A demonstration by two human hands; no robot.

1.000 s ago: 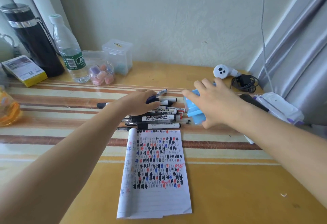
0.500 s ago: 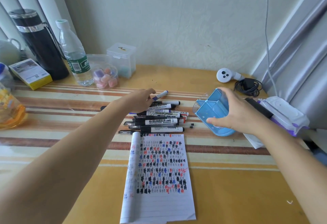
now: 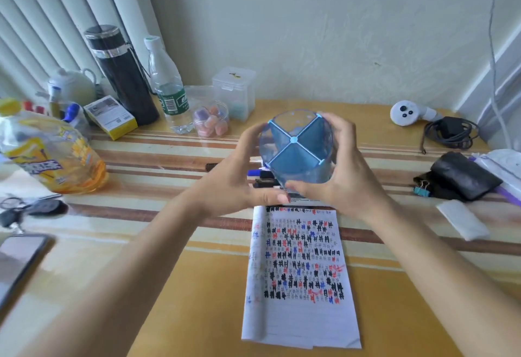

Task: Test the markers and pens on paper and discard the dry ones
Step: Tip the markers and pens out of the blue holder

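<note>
Between left hand [image 3: 231, 177] and right hand [image 3: 349, 172], gripped: blue holder [image 3: 294, 156], above markers [image 3: 260, 173].

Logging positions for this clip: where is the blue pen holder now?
Head view, centre: the blue pen holder is gripped between the left hand and right hand, over the markers, beyond the paper.

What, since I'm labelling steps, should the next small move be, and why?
Probably set the blue pen holder upright on the table beside the markers. The left hand and right hand both grip it, empty compartments facing the camera, so neither can take a marker to the paper.
</note>
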